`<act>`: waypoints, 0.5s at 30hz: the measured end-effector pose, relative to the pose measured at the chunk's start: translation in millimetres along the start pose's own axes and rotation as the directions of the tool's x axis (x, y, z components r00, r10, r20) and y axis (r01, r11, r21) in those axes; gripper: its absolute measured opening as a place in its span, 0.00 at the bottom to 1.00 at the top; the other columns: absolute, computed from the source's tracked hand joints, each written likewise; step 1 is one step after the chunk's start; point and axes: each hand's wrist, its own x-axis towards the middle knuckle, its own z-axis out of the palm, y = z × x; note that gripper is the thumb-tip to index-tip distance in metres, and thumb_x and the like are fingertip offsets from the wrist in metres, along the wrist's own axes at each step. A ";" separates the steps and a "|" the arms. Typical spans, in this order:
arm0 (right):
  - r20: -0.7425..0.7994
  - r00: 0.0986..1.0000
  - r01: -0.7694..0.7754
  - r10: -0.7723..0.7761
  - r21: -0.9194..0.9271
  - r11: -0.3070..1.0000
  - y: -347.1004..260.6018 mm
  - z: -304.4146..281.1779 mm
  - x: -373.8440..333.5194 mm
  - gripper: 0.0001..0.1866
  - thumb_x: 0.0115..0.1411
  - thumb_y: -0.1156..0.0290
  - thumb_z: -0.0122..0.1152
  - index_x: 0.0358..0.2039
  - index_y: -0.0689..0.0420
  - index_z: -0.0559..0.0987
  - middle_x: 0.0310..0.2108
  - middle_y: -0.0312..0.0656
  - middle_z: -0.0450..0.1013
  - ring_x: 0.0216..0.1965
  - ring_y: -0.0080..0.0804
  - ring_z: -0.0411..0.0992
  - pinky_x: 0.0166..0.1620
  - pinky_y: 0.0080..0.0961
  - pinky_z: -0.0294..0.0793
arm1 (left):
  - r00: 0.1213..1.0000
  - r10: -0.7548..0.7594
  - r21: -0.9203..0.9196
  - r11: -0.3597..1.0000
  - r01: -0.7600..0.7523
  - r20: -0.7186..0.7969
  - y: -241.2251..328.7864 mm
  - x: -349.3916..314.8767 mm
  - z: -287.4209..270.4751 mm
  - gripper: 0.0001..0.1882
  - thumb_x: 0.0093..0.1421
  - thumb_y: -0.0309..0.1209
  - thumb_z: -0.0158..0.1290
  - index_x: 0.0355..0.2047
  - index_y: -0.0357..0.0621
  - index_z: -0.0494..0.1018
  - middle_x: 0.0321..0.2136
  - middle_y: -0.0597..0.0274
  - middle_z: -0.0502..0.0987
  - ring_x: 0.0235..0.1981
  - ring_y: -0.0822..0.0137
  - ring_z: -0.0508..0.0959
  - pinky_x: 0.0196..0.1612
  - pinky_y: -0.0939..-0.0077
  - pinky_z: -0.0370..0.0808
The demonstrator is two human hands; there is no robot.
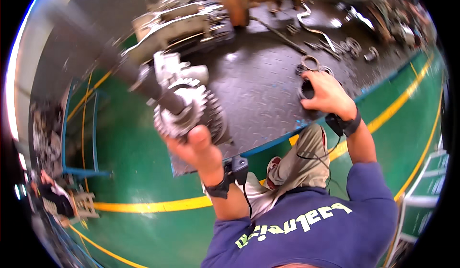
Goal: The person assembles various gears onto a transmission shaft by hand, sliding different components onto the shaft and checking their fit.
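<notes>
My left hand [194, 150] is closed around the lower side of a toothed metal gear [184, 107], thumb toward me, fingers partly hidden beneath it. From the gear's middle a long dark shaft [115, 66] rises toward the upper left, its far end blurred. On the right, my right hand [328, 93] curls its thumb and fingers around a dark ring-shaped part [306, 90] near the bench edge. Just beyond those fingers lie a thin metal ring [310, 63] and other small rings.
The dark tread-plate bench [258, 95] has a blue edge. Metal castings [172, 35] and a rusty axle-like part [235, 2] stand at the back. Loose gears [352, 46] and rods lie at the far right. A blue frame [93, 138] stands left; a person [55, 196] is farther off.
</notes>
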 end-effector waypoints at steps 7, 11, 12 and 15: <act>-0.249 0.967 0.214 -0.061 0.657 0.723 -45.1 -58.3 22.4 0.37 0.47 0.68 0.71 0.60 0.60 0.74 0.54 0.43 0.74 0.52 0.29 0.74 0.55 0.29 0.73 | 0.990 -0.113 -0.168 0.978 0.126 0.080 14.2 3.8 -5.3 0.48 0.50 0.53 0.71 0.61 0.37 0.62 0.49 0.61 0.72 0.48 0.69 0.74 0.54 0.72 0.71; -0.601 0.793 0.604 -0.102 0.754 0.259 -128.8 -126.1 45.9 0.41 0.50 0.67 0.69 0.65 0.65 0.67 0.56 0.44 0.73 0.54 0.29 0.73 0.56 0.28 0.73 | 0.993 -0.101 -0.074 0.992 0.106 0.062 20.6 -8.1 -10.5 0.51 0.48 0.54 0.73 0.62 0.36 0.60 0.50 0.58 0.70 0.50 0.66 0.73 0.56 0.70 0.69; -0.630 0.770 0.638 -0.101 0.760 0.127 -140.9 -143.0 50.5 0.45 0.49 0.67 0.70 0.67 0.66 0.64 0.55 0.45 0.73 0.53 0.30 0.73 0.56 0.28 0.73 | 0.991 -0.080 -0.099 0.991 0.090 0.106 21.2 -10.0 -4.9 0.52 0.46 0.54 0.74 0.62 0.36 0.61 0.52 0.54 0.71 0.53 0.63 0.72 0.59 0.68 0.68; -0.805 0.588 0.799 -0.071 0.593 -0.101 -136.9 -182.8 67.6 0.34 0.60 0.56 0.60 0.59 0.69 0.71 0.61 0.60 0.69 0.61 0.54 0.69 0.68 0.55 0.62 | 0.985 0.065 0.031 0.997 -0.071 0.161 22.6 -19.0 0.5 0.52 0.44 0.53 0.75 0.61 0.36 0.63 0.54 0.47 0.74 0.53 0.61 0.76 0.58 0.65 0.71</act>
